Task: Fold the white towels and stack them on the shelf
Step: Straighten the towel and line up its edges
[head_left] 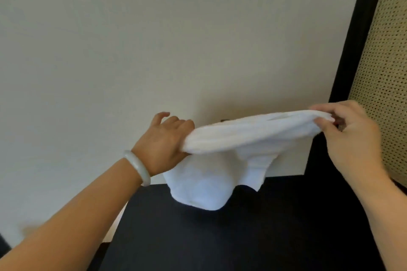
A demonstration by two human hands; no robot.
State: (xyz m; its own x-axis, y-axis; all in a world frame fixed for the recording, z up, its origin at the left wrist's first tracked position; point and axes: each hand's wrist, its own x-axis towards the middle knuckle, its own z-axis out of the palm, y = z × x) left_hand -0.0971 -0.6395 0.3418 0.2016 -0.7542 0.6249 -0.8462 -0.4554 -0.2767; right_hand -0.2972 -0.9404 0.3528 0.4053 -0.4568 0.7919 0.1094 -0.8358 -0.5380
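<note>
A white towel (253, 134) is stretched in the air between both hands, above a dark shelf top (220, 237). My left hand (164, 138) grips its left end, with the outer fingers lifted off the cloth. My right hand (350, 134) pinches the right end between thumb and fingers. Part of the towel hangs down in the middle. Below it a bunched white towel (200, 185) lies on the shelf top against the wall.
A plain cream wall (154, 39) fills the background. A black vertical frame (350, 50) and a woven cane panel (387, 72) stand at the right. A pale bracelet (137, 167) is on my left wrist.
</note>
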